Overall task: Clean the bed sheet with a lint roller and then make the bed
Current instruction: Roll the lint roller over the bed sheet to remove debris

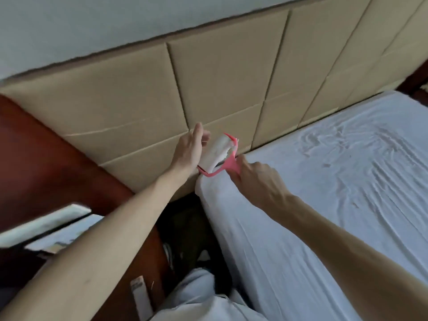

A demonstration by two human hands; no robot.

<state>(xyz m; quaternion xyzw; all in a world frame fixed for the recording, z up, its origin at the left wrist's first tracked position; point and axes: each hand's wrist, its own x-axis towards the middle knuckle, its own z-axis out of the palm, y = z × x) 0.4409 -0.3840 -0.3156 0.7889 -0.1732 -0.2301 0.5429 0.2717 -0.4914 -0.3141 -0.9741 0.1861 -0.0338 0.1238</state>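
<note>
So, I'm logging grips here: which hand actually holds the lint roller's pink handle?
The right hand: it grips the pink handle above the mattress corner. The left hand is at the white roll instead.

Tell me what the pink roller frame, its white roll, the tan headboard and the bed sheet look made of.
Pink lint-roller frame: likely plastic, smooth, thin moulded shape. White roll: probably adhesive paper, matt, with a torn ragged edge. Tan headboard panels: seemingly padded leatherette or fabric, seamed squares, faint creases. White bed sheet: woven cloth, matt, finely wrinkled.
</note>
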